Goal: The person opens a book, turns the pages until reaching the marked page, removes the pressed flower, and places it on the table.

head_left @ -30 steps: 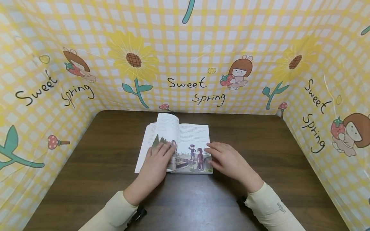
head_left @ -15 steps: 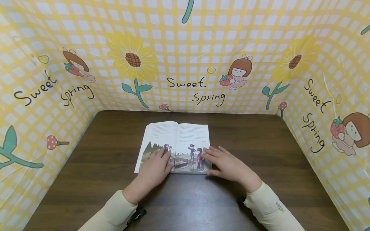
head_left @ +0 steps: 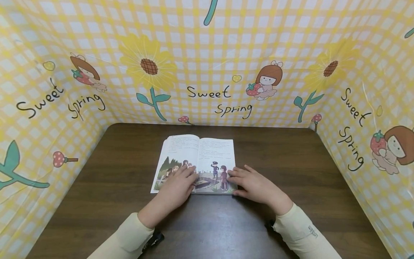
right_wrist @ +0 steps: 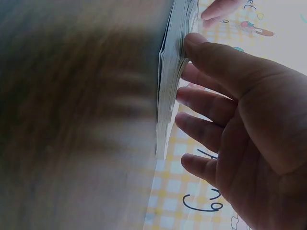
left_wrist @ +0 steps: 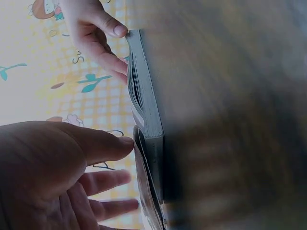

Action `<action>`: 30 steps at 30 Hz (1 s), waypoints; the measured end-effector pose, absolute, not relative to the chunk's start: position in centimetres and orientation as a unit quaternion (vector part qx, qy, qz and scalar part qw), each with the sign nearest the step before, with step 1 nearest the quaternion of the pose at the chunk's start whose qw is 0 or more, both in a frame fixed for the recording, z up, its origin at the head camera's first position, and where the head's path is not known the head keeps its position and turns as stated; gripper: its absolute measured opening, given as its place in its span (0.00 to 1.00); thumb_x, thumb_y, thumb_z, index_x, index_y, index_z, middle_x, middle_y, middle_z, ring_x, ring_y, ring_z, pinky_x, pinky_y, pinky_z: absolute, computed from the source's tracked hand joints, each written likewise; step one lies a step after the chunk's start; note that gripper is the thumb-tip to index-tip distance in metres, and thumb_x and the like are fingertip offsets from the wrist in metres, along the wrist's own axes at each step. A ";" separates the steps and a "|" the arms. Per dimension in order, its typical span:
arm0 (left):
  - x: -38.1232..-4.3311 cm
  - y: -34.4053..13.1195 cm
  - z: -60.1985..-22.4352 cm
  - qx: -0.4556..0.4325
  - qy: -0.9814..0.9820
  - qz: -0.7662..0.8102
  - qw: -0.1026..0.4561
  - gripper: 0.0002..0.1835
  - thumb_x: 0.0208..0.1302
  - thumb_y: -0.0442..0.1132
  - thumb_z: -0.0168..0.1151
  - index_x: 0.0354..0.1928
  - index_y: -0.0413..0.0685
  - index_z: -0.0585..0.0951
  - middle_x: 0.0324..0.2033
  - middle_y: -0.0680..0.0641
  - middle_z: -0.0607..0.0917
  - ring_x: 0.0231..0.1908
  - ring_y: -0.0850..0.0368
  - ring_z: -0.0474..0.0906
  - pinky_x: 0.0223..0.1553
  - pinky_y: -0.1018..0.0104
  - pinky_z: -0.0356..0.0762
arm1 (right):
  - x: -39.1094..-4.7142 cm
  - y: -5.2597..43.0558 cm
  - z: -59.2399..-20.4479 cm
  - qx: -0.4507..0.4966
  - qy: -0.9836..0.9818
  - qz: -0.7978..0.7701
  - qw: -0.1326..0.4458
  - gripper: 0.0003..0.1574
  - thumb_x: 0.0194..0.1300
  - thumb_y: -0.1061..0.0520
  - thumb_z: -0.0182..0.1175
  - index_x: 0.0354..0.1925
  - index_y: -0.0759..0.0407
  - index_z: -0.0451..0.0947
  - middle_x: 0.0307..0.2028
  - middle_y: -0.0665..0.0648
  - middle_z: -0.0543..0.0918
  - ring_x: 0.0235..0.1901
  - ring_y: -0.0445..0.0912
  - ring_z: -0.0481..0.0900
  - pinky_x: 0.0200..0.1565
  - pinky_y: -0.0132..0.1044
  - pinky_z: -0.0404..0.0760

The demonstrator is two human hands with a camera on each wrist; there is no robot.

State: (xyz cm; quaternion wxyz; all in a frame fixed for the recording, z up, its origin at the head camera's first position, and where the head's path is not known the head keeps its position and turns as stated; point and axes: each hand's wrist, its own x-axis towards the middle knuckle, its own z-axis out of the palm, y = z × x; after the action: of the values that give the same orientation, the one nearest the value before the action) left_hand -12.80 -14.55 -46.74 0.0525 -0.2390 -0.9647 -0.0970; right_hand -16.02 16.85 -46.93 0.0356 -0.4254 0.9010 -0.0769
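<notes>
Thick open book [head_left: 207, 160], pages up, toward seven o'clock from the head view's centre, text at twelve, coloured illustration (figures, trees) at six.

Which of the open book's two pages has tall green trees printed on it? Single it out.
The left page, partly covered by the left hand; the right page shows a capped figure instead.

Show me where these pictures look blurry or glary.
Head view: glare on the dark wooden table in front of the open illustrated book, whose print is too small to read; left wrist view: table smeared, checked cloth washed out; right wrist view: table blurred too.
</notes>
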 end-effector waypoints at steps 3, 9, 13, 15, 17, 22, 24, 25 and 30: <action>-12.8 -14.5 -46.9 -0.241 -0.964 -0.104 0.041 0.18 0.70 0.38 0.65 0.61 0.52 0.83 0.68 0.42 0.77 0.70 0.34 0.69 0.63 0.32 0.71 | -16.1 16.9 -46.9 -0.439 0.895 -0.070 0.024 0.30 0.71 0.46 0.65 0.67 0.53 0.78 0.71 0.56 0.74 0.73 0.54 0.69 0.72 0.63 0.62; -12.8 -14.6 -47.0 -0.239 -0.964 -0.114 0.025 0.19 0.70 0.38 0.63 0.62 0.50 0.82 0.68 0.40 0.76 0.70 0.33 0.67 0.63 0.34 0.71 | -16.2 16.9 -46.5 -0.492 0.869 -0.037 -0.033 0.14 0.69 0.58 0.67 0.51 0.52 0.87 0.61 0.56 0.84 0.64 0.52 0.80 0.65 0.56 0.75; -12.7 -14.5 -46.8 -0.232 -0.964 -0.128 0.014 0.20 0.71 0.40 0.63 0.63 0.52 0.82 0.69 0.43 0.76 0.71 0.29 0.65 0.63 0.30 0.69 | -16.1 16.7 -46.4 -0.500 0.862 -0.043 -0.071 0.07 0.67 0.62 0.65 0.43 0.53 0.86 0.48 0.52 0.89 0.50 0.47 0.87 0.60 0.50 0.81; -12.6 -14.4 -46.8 -0.229 -0.964 -0.135 0.009 0.20 0.71 0.43 0.64 0.64 0.54 0.82 0.70 0.46 0.76 0.71 0.26 0.64 0.63 0.27 0.67 | -16.0 16.6 -46.3 -0.488 0.866 -0.059 -0.087 0.06 0.68 0.63 0.63 0.38 0.52 0.83 0.37 0.48 0.88 0.38 0.43 0.86 0.57 0.46 0.83; -12.5 -14.3 -46.8 -0.227 -0.964 -0.139 0.003 0.21 0.71 0.46 0.65 0.64 0.56 0.82 0.69 0.49 0.77 0.71 0.23 0.61 0.64 0.24 0.63 | -15.9 16.5 -46.3 -0.478 0.868 -0.077 -0.105 0.07 0.68 0.64 0.61 0.37 0.52 0.81 0.30 0.44 0.83 0.30 0.39 0.81 0.55 0.44 0.84; -12.3 -14.0 -46.8 -0.225 -0.966 -0.126 -0.007 0.24 0.68 0.52 0.68 0.64 0.60 0.82 0.68 0.53 0.78 0.72 0.22 0.57 0.67 0.22 0.55 | -15.7 16.4 -46.0 -0.467 0.862 -0.096 -0.171 0.11 0.66 0.65 0.62 0.43 0.51 0.84 0.32 0.43 0.86 0.29 0.38 0.81 0.45 0.38 0.85; -12.4 -14.0 -46.7 -0.226 -0.967 -0.118 -0.006 0.24 0.67 0.54 0.69 0.64 0.62 0.82 0.68 0.53 0.78 0.73 0.22 0.56 0.67 0.22 0.53 | -15.7 16.3 -45.9 -0.468 0.857 -0.093 -0.197 0.12 0.66 0.64 0.63 0.46 0.52 0.84 0.36 0.44 0.88 0.33 0.39 0.85 0.44 0.37 0.85; -12.4 -14.0 -46.8 -0.228 -0.967 -0.116 -0.003 0.25 0.66 0.54 0.69 0.64 0.62 0.82 0.68 0.53 0.78 0.73 0.23 0.56 0.67 0.22 0.53 | -15.8 16.3 -45.8 -0.469 0.853 -0.091 -0.209 0.12 0.66 0.64 0.63 0.46 0.52 0.84 0.37 0.44 0.89 0.35 0.40 0.86 0.44 0.37 0.85; -12.6 -14.1 -46.8 -0.248 -0.963 -0.098 0.019 0.26 0.63 0.55 0.72 0.63 0.62 0.83 0.65 0.55 0.81 0.74 0.29 0.58 0.68 0.22 0.52 | -15.5 16.1 -45.2 -0.485 0.833 -0.082 -0.253 0.14 0.69 0.62 0.61 0.51 0.54 0.85 0.46 0.49 0.90 0.48 0.45 0.88 0.54 0.43 0.84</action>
State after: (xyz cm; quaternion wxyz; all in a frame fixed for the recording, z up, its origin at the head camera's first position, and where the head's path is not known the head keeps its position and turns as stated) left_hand -12.56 -14.14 -46.84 0.0193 -0.2483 -0.9635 -0.0985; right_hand -15.50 16.10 -45.23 -0.2531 -0.4853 0.8329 -0.0816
